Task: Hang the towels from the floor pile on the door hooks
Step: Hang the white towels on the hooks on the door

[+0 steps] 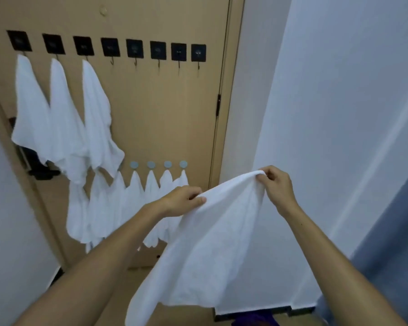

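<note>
Two bare forearms, no sleeves, left grip point(186, 200), right grip point(277, 184), unadorned

A tan door point(165, 118) carries the things. Along its upper part a row of eight black square hooks point(134, 48) is fixed; white towels point(97, 118) are hung from the three nearest the left edge, and five are left bare. Lower down, round grey hooks point(151, 164) are set toward the right edge, each hung with a smaller white towel point(134, 194).

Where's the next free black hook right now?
Head view, upper left on the door: the fourth black hook from the left, right beside the third hanging towel.
</note>
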Demonstrator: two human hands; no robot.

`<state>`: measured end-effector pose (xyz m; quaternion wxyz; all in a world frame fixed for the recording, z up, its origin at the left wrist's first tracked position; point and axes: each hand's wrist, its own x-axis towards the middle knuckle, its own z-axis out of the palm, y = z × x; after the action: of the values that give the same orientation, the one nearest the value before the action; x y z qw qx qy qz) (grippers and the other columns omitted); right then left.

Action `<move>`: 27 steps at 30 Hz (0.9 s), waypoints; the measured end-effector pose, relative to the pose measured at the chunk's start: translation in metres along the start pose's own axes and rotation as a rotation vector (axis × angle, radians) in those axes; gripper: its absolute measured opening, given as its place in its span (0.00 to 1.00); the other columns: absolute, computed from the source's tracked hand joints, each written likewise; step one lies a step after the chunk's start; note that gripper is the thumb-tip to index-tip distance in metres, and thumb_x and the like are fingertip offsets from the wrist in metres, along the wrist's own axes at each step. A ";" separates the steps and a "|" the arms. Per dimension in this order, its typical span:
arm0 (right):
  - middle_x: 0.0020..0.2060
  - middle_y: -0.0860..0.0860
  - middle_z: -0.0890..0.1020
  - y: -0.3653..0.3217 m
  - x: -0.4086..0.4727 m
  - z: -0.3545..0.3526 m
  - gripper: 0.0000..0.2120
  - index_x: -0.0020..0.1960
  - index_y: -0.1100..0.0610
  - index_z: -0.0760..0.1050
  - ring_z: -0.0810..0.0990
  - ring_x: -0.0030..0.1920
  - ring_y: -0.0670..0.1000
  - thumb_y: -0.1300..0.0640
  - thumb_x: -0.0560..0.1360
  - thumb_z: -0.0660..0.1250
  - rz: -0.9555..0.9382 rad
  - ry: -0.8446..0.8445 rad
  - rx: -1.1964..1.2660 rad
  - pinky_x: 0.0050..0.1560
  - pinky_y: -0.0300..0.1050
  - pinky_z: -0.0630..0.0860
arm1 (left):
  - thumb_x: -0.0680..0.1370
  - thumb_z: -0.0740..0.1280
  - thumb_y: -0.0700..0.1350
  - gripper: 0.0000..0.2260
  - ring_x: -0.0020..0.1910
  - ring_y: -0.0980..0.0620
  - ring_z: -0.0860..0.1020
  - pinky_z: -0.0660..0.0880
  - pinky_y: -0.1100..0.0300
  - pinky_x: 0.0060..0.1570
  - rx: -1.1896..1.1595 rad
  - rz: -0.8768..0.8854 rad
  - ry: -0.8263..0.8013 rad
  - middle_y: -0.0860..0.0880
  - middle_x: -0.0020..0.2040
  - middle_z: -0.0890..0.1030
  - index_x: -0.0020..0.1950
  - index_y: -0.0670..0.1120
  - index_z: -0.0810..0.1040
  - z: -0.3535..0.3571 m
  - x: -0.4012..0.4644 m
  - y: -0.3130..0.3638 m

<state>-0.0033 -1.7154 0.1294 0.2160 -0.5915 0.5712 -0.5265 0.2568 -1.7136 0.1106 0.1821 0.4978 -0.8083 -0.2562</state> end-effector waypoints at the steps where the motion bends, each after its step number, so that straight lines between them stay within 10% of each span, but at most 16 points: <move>1: 0.35 0.50 0.78 -0.003 0.002 0.010 0.05 0.39 0.60 0.76 0.74 0.39 0.50 0.62 0.73 0.65 0.020 0.003 -0.006 0.39 0.43 0.68 | 0.81 0.58 0.52 0.16 0.34 0.55 0.66 0.62 0.60 0.36 -0.017 -0.024 0.023 0.53 0.34 0.68 0.34 0.50 0.64 -0.011 -0.009 -0.013; 5: 0.42 0.51 0.81 -0.021 -0.002 0.062 0.07 0.45 0.60 0.78 0.77 0.44 0.51 0.66 0.71 0.62 0.062 -0.114 -0.189 0.43 0.42 0.71 | 0.82 0.57 0.49 0.15 0.33 0.55 0.65 0.61 0.60 0.36 -0.060 -0.028 0.138 0.53 0.34 0.66 0.35 0.47 0.64 -0.056 -0.035 -0.037; 11: 0.48 0.47 0.81 -0.086 -0.026 0.164 0.11 0.56 0.57 0.78 0.78 0.50 0.43 0.64 0.76 0.63 -0.010 -0.691 0.212 0.51 0.35 0.74 | 0.81 0.61 0.46 0.13 0.29 0.60 0.65 0.62 0.68 0.30 0.001 0.045 0.154 0.55 0.31 0.67 0.36 0.47 0.72 -0.103 -0.044 -0.041; 27: 0.28 0.41 0.73 -0.133 0.103 0.319 0.11 0.34 0.51 0.75 0.69 0.29 0.40 0.59 0.74 0.66 -0.105 -0.884 0.215 0.30 0.32 0.64 | 0.79 0.60 0.44 0.09 0.40 0.58 0.72 0.67 0.64 0.43 -0.105 -0.145 0.400 0.55 0.40 0.75 0.39 0.51 0.73 -0.226 -0.015 -0.158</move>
<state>0.3121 -1.8851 0.1701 0.4721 -0.7618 0.3356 -0.2900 0.4994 -1.8115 0.1972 0.3455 0.5854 -0.7038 -0.2065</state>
